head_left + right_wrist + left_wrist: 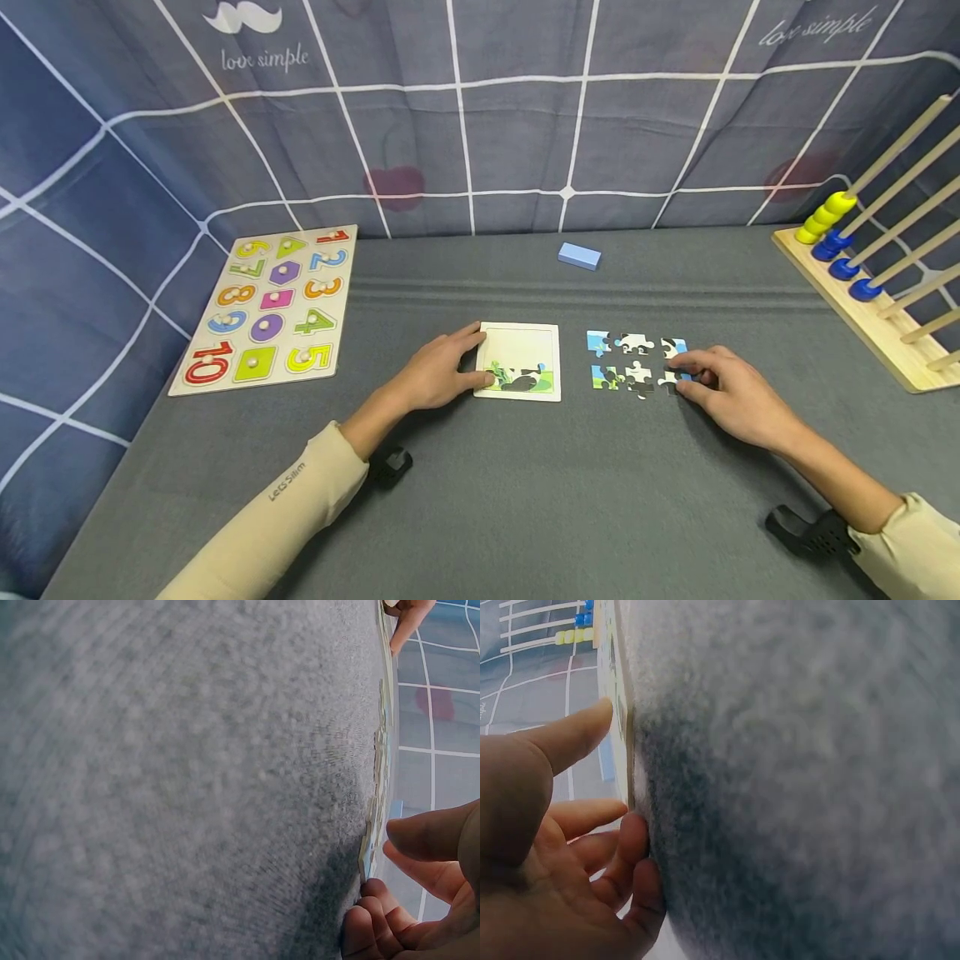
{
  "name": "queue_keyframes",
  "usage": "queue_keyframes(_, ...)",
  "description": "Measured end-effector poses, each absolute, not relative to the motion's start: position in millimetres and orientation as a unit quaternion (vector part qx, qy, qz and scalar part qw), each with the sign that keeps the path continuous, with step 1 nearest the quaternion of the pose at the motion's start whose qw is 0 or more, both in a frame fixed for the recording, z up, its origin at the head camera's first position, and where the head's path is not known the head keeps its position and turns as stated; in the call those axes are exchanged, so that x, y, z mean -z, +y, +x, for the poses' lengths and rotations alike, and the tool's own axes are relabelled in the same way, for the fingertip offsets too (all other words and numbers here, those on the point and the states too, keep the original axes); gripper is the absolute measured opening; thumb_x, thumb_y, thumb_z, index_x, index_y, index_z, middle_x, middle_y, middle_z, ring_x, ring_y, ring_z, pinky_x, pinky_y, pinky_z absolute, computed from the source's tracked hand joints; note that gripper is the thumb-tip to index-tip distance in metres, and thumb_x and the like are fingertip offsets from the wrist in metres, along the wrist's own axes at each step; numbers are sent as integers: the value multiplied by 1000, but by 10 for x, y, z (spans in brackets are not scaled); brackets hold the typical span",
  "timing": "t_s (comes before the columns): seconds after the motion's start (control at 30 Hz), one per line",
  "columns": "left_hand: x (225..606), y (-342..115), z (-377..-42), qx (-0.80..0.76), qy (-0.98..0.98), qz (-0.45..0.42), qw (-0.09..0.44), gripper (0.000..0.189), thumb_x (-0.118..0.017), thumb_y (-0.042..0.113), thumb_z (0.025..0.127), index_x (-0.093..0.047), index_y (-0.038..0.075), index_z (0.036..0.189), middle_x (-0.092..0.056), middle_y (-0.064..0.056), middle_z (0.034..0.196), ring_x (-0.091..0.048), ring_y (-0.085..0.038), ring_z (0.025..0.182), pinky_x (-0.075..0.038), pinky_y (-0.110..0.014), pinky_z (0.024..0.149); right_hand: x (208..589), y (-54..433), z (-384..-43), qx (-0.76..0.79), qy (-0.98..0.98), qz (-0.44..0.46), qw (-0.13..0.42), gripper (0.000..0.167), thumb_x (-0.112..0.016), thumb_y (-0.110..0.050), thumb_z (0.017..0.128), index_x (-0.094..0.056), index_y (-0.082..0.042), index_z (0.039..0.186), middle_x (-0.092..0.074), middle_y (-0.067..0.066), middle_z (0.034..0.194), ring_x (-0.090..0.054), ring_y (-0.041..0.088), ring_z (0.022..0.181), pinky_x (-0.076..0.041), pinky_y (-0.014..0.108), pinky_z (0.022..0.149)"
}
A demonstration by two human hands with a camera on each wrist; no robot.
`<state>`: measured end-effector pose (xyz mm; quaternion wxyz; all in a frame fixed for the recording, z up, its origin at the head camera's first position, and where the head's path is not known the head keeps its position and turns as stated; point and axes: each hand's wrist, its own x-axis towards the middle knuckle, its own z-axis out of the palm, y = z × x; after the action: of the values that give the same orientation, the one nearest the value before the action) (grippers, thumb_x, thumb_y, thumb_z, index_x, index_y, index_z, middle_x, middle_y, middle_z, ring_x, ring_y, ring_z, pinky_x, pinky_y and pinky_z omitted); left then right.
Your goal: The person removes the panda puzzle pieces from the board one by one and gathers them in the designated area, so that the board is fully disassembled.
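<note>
In the head view, my left hand [438,367] holds the left side of a square puzzle board [517,400]. The thumb lies over its lower left rim and the fingers are at the left edge, some curled under in the left wrist view. Cow-picture pieces [525,380] fill the board's lower part. To its right, loose jigsaw pieces [637,373] lie in two rows. My right hand [738,400] pinches the lower right puzzle piece [684,377] between thumb and index finger. The fingertips partly hide it. In the right wrist view, that piece [365,859] looks slightly tilted.
A number-and-shape peg board [281,393] lies at the left. A blue block [579,256] is behind the pieces. At the right stands a wooden bead rack [892,333] with yellow and blue beads. Gridded cloth [517,133] hangs behind the grey table [487,500].
</note>
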<state>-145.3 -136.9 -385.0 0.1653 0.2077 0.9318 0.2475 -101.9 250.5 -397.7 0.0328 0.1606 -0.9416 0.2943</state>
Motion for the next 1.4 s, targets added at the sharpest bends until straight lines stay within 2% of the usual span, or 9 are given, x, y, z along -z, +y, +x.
queue_keyframes(0.23, 3837, -1413, -1447, -249, 928, 216, 174, 77, -75, 33, 89, -39, 5, 151, -23, -13, 161, -24, -41, 144, -22, -55, 113, 3964, 2500, -1014, -298, -941, 154, 30, 23, -69, -4, 90, -71, -5, 114, -56, 6, 92, -45, 13, 76, -35, 30, 64)
queue_keyframes(0.47, 3837, -1428, -1469, -248, 924, 236, 172, 78, -76, 33, 88, -40, 1, 150, -23, -11, 161, -26, -33, 145, -16, -51, 116, 3912, 2441, -1031, -309, -939, 149, 34, 18, -68, -5, 91, -72, -6, 109, -55, 6, 91, -45, 13, 76, -34, 29, 64)
queue_keyframes(0.73, 3832, -1436, -1496, -241, 919, 252, 186, 80, -77, 32, 87, -38, 2, 151, -24, -8, 161, -28, -35, 143, -17, -49, 116, 3862, 2280, -1031, -344, -924, 166, 25, 16, -68, -3, 91, -72, -5, 106, -56, 3, 90, -47, 11, 73, -37, 25, 62)
queue_keyframes(0.87, 3834, -1440, -1507, -240, 917, 254, 191, 81, -77, 32, 87, -38, 2, 151, -24, -8, 161, -28, -36, 143, -19, -49, 115, 3837, 2130, -1031, -360, -915, 181, 22, 15, -68, -2, 90, -72, -5, 104, -57, -1, 88, -49, 10, 73, -39, 25, 62)
queue_keyframes(1.07, 3830, -1444, -1506, -245, 917, 249, 194, 81, -78, 31, 87, -37, 2, 151, -23, -9, 161, -28, -35, 143, -19, -50, 115, 3795, 1861, -1071, -387, -901, 194, -1, 18, -67, 2, 88, -73, -5, 103, -62, 2, 91, -52, 13, 75, -43, 25, 65)
queue_keyframes(1.2, 3826, -1447, -1499, -244, 918, 249, 192, 80, -77, 32, 88, -37, 3, 151, -23, -8, 162, -29, -37, 142, -24, -50, 114, 3800, 1675, -1107, -387, -899, 203, -16, 19, -67, 2, 88, -73, -6, 104, -63, 1, 91, -52, 14, 77, -43, 29, 67)
queue_keyframes(1.4, 3820, -1456, -1484, -244, 917, 251, 193, 79, -75, 31, 89, -37, 2, 151, -22, -10, 161, -27, -37, 143, -20, -49, 115, 3833, 1328, -1161, -394, -888, 236, -27, 17, -68, 0, 87, -72, -4, 103, -61, -1, 88, -52, 14, 76, -43, 34, 69)
